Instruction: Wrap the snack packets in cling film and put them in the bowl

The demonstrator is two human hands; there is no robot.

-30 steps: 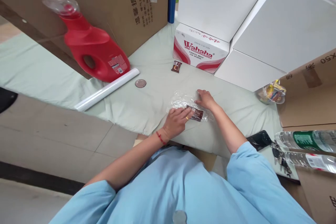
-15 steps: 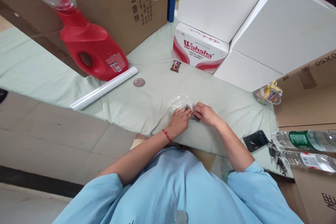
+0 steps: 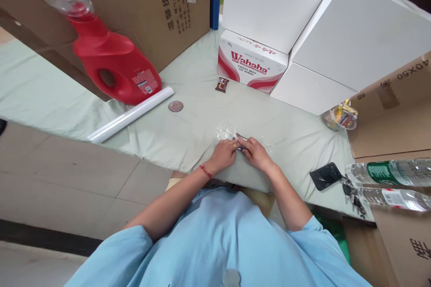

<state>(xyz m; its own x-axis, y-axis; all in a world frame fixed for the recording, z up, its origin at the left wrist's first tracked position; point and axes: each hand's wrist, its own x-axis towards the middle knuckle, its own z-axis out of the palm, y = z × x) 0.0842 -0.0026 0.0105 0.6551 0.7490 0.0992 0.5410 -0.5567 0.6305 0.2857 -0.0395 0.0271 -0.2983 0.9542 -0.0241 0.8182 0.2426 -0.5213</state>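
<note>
A small dark packet (image 3: 241, 136) lies on the cloth near the table's front edge, partly covered by my fingers. Crinkled clear plastic film (image 3: 225, 133) is around it and spreads out to the left. My left hand (image 3: 223, 155) is closed, its fingers pressing the packet's left side and the film. From the right, my right hand (image 3: 257, 154) grips the packet and film, with fingertips close to those of the left. How the film is folded under the fingers is hidden. Farther back lies a small brown snack packet (image 3: 222, 84).
A white roll (image 3: 131, 115) lies left, beside a red jug (image 3: 116, 65). A round disc (image 3: 175, 106) is nearby. White boxes (image 3: 323, 31) and a Wahaba-style carton (image 3: 252, 65) stand behind. At right are a candy tub (image 3: 340, 119), black phone (image 3: 325, 176), keys (image 3: 353, 197) and bottles (image 3: 390, 174).
My right hand has moved left and down over the packet, closer to my left hand. Less loose film shows on the left. The whole view has shifted slightly.
</note>
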